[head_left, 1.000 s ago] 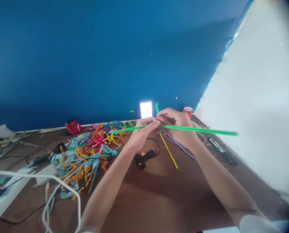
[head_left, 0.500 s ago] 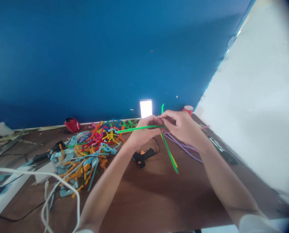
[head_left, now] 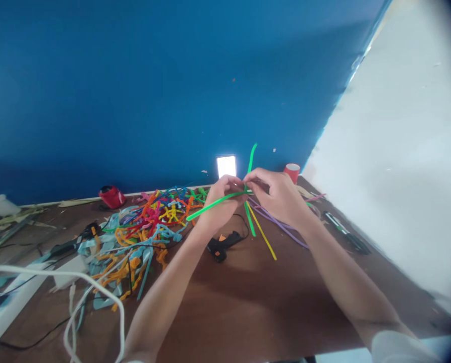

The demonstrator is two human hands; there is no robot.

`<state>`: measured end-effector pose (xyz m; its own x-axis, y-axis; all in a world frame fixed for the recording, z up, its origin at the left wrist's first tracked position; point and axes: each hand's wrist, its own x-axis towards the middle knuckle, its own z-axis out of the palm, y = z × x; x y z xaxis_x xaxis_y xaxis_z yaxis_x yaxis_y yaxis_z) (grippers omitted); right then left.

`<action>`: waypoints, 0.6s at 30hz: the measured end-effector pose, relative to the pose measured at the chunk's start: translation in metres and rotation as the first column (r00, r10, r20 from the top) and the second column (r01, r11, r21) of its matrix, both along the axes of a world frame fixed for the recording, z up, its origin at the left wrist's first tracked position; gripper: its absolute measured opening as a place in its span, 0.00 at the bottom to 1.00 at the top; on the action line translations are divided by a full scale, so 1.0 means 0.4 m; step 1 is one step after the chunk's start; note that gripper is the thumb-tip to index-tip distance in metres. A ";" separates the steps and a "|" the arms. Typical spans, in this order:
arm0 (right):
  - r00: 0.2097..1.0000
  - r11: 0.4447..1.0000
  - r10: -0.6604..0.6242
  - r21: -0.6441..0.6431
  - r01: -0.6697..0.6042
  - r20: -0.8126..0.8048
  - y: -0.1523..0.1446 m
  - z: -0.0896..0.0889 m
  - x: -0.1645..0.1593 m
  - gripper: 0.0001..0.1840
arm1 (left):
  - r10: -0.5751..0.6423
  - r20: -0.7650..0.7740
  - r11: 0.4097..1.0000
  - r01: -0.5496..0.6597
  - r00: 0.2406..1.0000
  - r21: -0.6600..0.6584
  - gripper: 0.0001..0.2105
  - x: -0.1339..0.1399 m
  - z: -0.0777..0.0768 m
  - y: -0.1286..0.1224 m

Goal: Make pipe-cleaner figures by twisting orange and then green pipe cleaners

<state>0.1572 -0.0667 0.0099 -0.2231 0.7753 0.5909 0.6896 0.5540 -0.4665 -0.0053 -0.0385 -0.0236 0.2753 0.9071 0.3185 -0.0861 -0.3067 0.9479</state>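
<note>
Green pipe cleaners [head_left: 215,203] cross between my two hands above the table. My left hand [head_left: 222,204] is closed on them, with one green length running out to the lower left across it. At the crossing, my right hand [head_left: 273,194] pinches the green stems with thumb and forefinger. One green end sticks up past the fingertips and another hangs below. Beneath the hands a yellow pipe cleaner [head_left: 265,236] slants to the lower right; whether it is held or lies on the table I cannot tell. The exact crossing point is partly hidden by fingers.
A heap of colourful bent pipe cleaners [head_left: 150,227] covers the table's left half. A black glue gun [head_left: 222,246] lies below my hands. Purple pipe cleaners [head_left: 282,227], a red tape roll [head_left: 292,173], dark pliers [head_left: 346,233], a bright lamp [head_left: 226,166] and a white cable [head_left: 122,312] surround them.
The upper green end now reaches higher, and the lower green end hangs shorter, apart from the yellow stem. The left green length tilts further down. Both hands have shifted slightly left.
</note>
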 end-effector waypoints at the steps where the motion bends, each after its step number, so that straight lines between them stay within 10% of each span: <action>1: 0.999 1.000 0.008 0.007 -0.008 -0.043 0.000 -0.003 -0.001 0.09 | 0.009 0.056 1.000 -0.007 0.998 -0.030 0.13 0.000 0.001 0.002; 12: 0.967 0.959 0.228 -0.146 -0.243 -0.112 -0.001 0.004 0.023 0.20 | 0.060 0.215 0.987 -0.025 0.975 -0.158 0.14 -0.022 -0.001 0.028; 18: 0.927 0.950 0.076 0.255 -0.179 0.367 0.022 -0.008 0.023 0.19 | 0.049 0.093 0.998 -0.044 0.994 -0.055 0.11 -0.038 0.009 0.031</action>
